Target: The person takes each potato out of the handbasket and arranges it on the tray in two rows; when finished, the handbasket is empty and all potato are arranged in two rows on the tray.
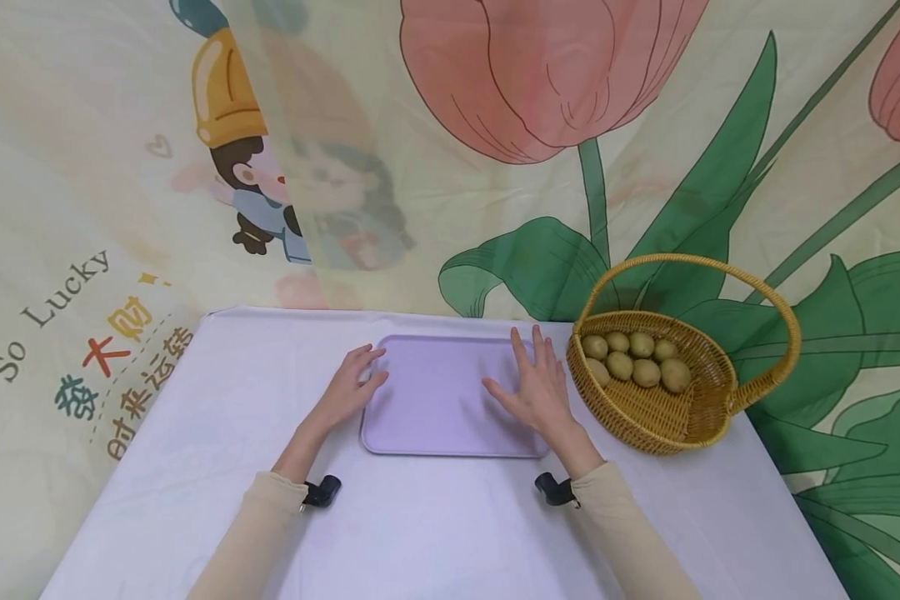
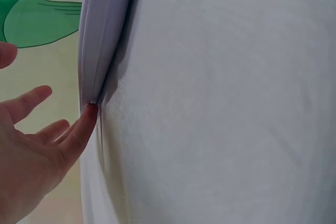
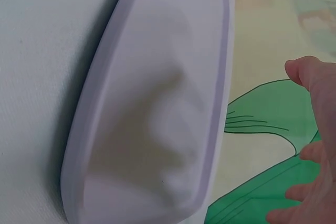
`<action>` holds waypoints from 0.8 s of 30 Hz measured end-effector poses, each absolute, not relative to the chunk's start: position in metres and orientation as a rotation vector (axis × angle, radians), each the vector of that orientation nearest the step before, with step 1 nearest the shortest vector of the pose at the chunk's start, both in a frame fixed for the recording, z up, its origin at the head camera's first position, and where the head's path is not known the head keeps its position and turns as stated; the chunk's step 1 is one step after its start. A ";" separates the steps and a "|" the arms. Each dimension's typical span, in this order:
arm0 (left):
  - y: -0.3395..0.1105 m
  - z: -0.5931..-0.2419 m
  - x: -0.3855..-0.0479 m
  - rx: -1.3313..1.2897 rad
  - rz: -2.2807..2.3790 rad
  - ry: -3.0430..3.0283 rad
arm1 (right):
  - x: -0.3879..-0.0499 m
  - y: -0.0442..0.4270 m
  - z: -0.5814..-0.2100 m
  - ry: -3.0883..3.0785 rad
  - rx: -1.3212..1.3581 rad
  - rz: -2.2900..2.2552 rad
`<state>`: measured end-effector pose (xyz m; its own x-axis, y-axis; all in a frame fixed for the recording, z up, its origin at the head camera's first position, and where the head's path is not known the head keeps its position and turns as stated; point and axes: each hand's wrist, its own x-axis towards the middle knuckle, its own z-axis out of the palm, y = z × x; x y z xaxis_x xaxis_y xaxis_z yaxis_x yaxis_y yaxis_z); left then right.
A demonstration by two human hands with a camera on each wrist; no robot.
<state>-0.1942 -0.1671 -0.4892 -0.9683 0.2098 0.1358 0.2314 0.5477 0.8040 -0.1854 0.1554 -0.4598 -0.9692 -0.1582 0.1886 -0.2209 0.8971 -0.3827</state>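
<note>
A shallow lilac tray (image 1: 435, 400) lies on the white cloth, with nothing on it. My left hand (image 1: 347, 392) is at its left edge, fingers spread; in the left wrist view a fingertip of the left hand (image 2: 37, 156) appears to touch the tray's rim (image 2: 105, 30). My right hand (image 1: 540, 387) hovers over the tray's right part with fingers spread, holding nothing. The right wrist view shows the right hand (image 3: 315, 145) apart from the tray (image 3: 152, 93), whose surface carries a shadow.
To the right of the tray stands a wicker basket (image 1: 708, 367) with a tall handle, holding several round, brownish potato-like items (image 1: 646, 373). White cloth (image 1: 435, 533) covers the table. A printed curtain with tulips (image 1: 555, 75) hangs behind.
</note>
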 end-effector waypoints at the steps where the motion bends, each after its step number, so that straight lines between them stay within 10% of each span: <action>1: -0.168 -0.490 -0.194 -0.383 -1.430 -2.744 | -0.185 0.156 -0.459 -2.912 0.294 0.619; 24: -0.179 -0.504 -0.196 -0.318 -1.463 -2.818 | -0.186 0.184 -0.443 -2.873 0.418 0.853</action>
